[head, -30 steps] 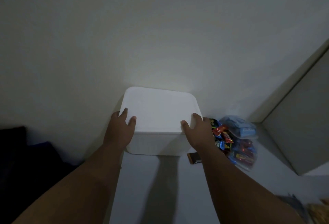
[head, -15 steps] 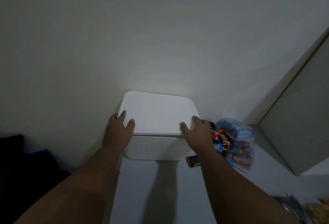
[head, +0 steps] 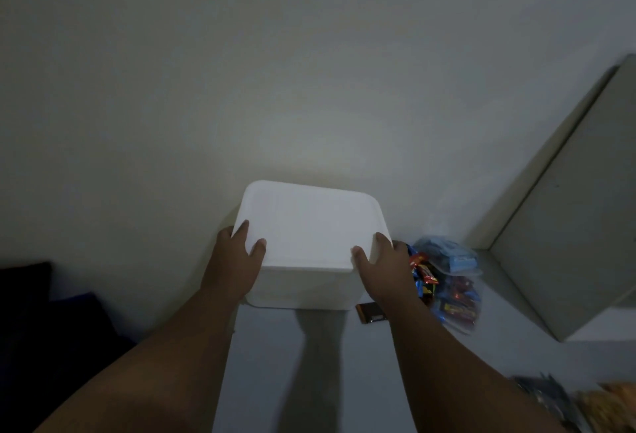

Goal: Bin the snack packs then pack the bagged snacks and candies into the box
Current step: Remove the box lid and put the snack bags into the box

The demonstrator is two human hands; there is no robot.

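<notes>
Forearms reach up from the bottom edge across a pale grey table [head: 309, 374] in dim light. Well short of the grip, beside the right elbow at the frame's corner, lie two blurred snack packs, a dark pack [head: 543, 394] and an orange pack [head: 605, 405]; their print cannot be read. The left hand [head: 237, 262] and the right hand [head: 382, 265] each clasp a near corner of the lid [head: 309, 222] on a white box [head: 306, 290], thumbs lying on top and fingers wrapped down over the sides. The lid covers the box, and whether it sits fully seated or slightly raised cannot be told. The box stands on the table between the two hands, its far side close to the wall [head: 309, 71]. Just under the right wrist, touching or nearly touching the box's near right corner, lies a small dark brown packet [head: 370, 314]. Immediately outside the right hand, a clear bag [head: 454, 298] lies flat, stuffed with candies in red, blue and yellow wrappers, with pale blue packets at its far end. Well to the right of the grip, a grey cabinet [head: 568, 226] rises at an angle. Well to the left of the left arm, a dark cloth [head: 38, 312] fills the shadowed corner off the table's edge. Beyond the box, the plain wall takes up the upper frame.
</notes>
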